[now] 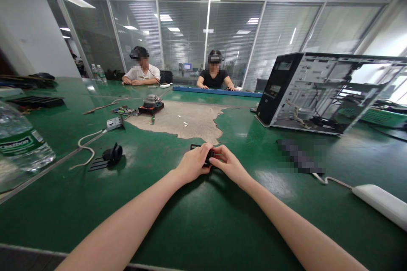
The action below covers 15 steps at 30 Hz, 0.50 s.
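Observation:
Near the middle of the green table, both my hands grip a small black plastic part (209,156); its exact kind is hard to make out. My left hand (193,162) is closed round its left side, where a slotted edge sticks out past the fingers. The fingertips and thumb of my right hand (228,163) pinch the right side. Much of the part is hidden by my fingers. To the left lies another black plastic piece (112,153) with a round end and long thin prongs.
An open computer case (281,89) stands at the right, near a blurred dark device (299,155) and a white power strip (378,203). A water bottle (22,139), a metal bracket with cable (115,123) and a heatsink fan (151,102) are leftward. Two people sit across the table.

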Each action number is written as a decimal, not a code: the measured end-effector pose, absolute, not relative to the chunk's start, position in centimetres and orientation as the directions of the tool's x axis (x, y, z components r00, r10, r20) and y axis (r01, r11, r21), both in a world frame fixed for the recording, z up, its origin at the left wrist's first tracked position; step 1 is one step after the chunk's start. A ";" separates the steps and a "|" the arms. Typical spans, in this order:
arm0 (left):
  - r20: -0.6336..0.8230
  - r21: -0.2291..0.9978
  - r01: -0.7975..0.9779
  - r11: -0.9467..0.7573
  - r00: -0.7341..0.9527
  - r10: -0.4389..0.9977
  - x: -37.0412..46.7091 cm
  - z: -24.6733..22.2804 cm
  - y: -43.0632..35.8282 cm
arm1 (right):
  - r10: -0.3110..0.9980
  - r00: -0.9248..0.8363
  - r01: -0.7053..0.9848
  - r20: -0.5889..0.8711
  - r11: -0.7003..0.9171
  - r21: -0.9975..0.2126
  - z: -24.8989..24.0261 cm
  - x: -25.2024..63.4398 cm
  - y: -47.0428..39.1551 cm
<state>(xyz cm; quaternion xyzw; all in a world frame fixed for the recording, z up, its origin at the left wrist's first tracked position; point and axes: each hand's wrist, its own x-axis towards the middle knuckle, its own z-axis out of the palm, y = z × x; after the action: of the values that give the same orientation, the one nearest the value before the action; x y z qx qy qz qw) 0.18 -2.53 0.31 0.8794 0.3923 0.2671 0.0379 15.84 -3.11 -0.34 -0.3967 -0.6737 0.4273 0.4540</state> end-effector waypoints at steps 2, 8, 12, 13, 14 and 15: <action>0.439 0.269 0.676 -0.686 0.547 0.712 0.3 0.2 -2.5 | 0.916 -0.266 0.168 0.301 0.351 -0.921 -0.2 15.8 -3.4; 0.436 0.287 0.677 -0.678 0.538 0.722 0.5 0.2 -2.4 | 0.933 -0.213 0.198 0.291 0.333 -0.922 -0.5 15.6 -3.1; 0.438 0.279 0.665 -0.692 0.553 0.708 0.5 0.1 -2.2 | 0.943 -0.190 0.209 0.273 0.311 -0.927 -0.6 15.6 -2.7; 0.439 0.273 0.663 -0.697 0.559 0.703 0.5 0.1 -2.2 | 0.940 -0.198 0.213 0.276 0.316 -0.924 -0.6 15.6 -2.7; 0.440 0.268 0.662 -0.700 0.562 0.700 0.4 0.1 -2.2 | 0.935 -0.213 0.212 0.283 0.327 -0.921 -0.5 15.6 -2.7; 0.439 0.264 0.664 -0.700 0.563 0.700 0.4 0.1 -2.2 | 0.929 -0.227 0.206 0.294 0.340 -0.918 -0.4 15.6 -2.8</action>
<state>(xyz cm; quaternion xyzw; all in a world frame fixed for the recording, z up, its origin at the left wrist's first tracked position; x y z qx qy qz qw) 0.44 -2.23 0.11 0.8833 0.3860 0.2637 0.0343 15.64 -2.78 -0.44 -0.4187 -0.6773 0.3932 0.4598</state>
